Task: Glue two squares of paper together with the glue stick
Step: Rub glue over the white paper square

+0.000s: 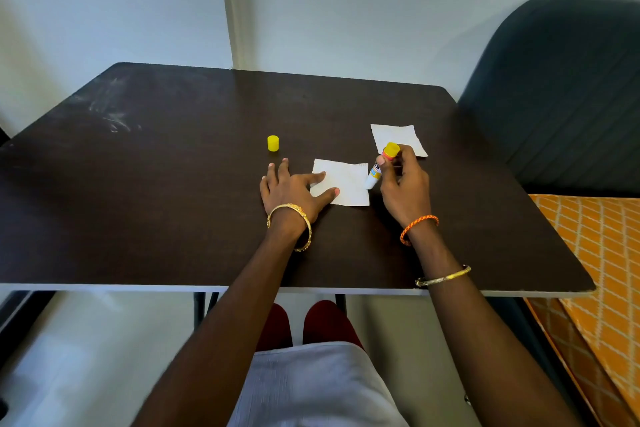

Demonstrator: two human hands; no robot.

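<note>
dark table, two paper squares, yellow cap

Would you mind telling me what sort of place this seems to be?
Probably a room in a home, not a workshop: a small dark brown wooden table stands against a plain white wall, with a dark cushioned chair and an orange diamond-patterned mat beside it.

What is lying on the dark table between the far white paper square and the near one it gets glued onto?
Nothing lies between far white paper square and near one; only right hand, holding glue stick, hovers there.
</note>
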